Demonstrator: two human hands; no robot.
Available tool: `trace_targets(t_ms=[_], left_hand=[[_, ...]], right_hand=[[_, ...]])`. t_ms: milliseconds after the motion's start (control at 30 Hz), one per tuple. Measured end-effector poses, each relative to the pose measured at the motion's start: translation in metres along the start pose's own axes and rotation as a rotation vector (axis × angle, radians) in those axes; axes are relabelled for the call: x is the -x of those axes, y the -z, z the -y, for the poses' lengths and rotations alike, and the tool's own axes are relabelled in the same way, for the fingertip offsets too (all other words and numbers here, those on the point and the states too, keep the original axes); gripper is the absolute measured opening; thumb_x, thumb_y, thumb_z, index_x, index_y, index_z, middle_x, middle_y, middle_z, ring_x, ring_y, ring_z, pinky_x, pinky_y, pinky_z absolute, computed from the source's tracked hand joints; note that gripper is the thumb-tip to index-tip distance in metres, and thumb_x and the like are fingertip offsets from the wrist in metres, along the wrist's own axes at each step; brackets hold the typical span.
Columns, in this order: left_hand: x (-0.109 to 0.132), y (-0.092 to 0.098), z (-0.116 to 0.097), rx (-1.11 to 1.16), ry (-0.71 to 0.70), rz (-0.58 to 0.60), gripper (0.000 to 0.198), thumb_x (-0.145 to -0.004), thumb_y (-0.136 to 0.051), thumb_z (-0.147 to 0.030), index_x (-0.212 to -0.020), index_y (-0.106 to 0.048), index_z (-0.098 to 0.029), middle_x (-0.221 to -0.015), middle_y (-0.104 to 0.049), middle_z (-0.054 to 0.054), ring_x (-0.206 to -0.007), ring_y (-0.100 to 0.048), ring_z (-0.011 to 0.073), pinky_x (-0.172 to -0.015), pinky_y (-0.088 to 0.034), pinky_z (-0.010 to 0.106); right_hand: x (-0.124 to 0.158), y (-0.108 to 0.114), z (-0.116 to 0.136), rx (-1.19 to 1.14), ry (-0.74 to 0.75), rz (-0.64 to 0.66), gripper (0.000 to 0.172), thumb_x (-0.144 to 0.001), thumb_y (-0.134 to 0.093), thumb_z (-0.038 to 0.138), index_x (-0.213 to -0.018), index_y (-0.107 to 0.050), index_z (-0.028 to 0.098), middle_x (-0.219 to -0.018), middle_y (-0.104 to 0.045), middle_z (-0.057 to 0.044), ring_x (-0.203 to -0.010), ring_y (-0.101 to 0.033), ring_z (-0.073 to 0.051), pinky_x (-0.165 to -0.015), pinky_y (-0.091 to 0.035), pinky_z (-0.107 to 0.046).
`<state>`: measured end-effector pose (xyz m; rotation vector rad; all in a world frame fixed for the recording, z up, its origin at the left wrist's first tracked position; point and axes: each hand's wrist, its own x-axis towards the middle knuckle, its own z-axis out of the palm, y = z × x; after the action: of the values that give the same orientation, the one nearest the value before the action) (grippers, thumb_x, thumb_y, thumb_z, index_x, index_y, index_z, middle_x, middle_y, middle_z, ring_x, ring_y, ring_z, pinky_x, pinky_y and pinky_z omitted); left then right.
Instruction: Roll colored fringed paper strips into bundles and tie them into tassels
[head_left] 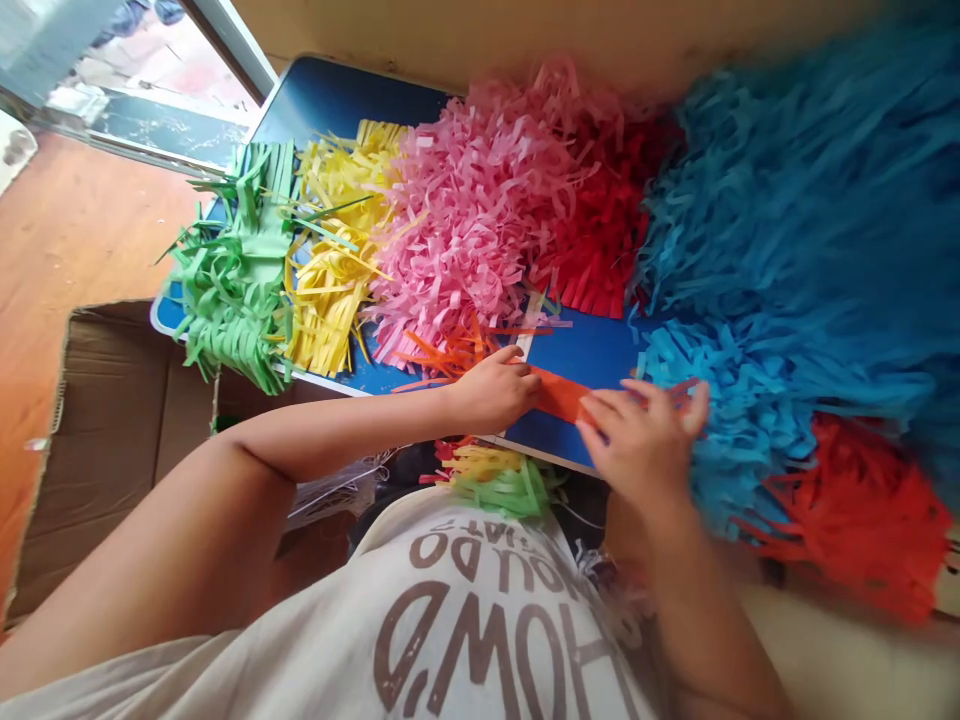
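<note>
A strip of orange fringed tissue paper (559,395) lies across the blue table near its front edge, between my hands. My left hand (495,388) is closed on its left part, where loose orange strands (457,352) fan out. Over the right end is my right hand (645,430), slightly blurred, its fingers spread and touching the paper. More orange shows behind those fingers; the palm hides part of the strip. Close to my right hand lies blue fringed paper (720,380).
Green (240,260), yellow (337,270), pink (480,200) and red (600,220) fringed paper piles line the blue table (360,95). A big blue heap fills the right, with red-orange fringe (870,520) below it. A cardboard box (120,420) stands at left; coloured scraps (502,485) lie at my lap.
</note>
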<state>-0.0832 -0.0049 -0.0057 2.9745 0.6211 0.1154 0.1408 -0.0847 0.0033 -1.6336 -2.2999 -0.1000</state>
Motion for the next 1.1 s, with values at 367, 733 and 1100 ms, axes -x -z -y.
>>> trace_targets(t_ms=[367,733,1100], left_hand=[[-0.009,-0.006,-0.004,-0.011,0.166,-0.004,0.020,-0.086,-0.054,-0.024,-0.093,-0.069,-0.013,-0.089,-0.067,0.010,-0.085,-0.061,0.0249,-0.099,-0.033,0.048],[0.017,-0.015,0.017,0.157,0.285,-0.121,0.022,-0.097,-0.051,-0.029,-0.097,-0.072,-0.023,-0.092,-0.073,0.003,-0.093,-0.058,0.0207,-0.094,-0.033,0.043],[0.001,-0.014,0.018,0.169,0.509,-0.055,0.032,-0.094,-0.052,-0.036,-0.074,-0.070,-0.019,-0.072,-0.068,0.005,-0.080,-0.054,0.0212,-0.081,-0.031,0.041]], right_hand=[[-0.017,-0.028,0.001,-0.173,-0.042,0.108,0.014,-0.085,-0.059,0.019,-0.072,-0.063,0.020,-0.073,-0.070,0.001,-0.073,-0.057,-0.016,-0.090,-0.028,-0.038],[0.006,-0.041,-0.028,-0.260,-0.097,0.032,0.017,-0.093,-0.060,0.031,-0.084,-0.073,0.025,-0.087,-0.072,-0.001,-0.086,-0.058,-0.019,-0.079,-0.030,-0.036],[-0.012,-0.045,-0.028,-0.192,-0.286,0.105,0.033,-0.087,-0.065,0.036,-0.058,-0.059,0.021,-0.073,-0.067,0.000,-0.079,-0.052,-0.020,-0.067,-0.023,-0.034]])
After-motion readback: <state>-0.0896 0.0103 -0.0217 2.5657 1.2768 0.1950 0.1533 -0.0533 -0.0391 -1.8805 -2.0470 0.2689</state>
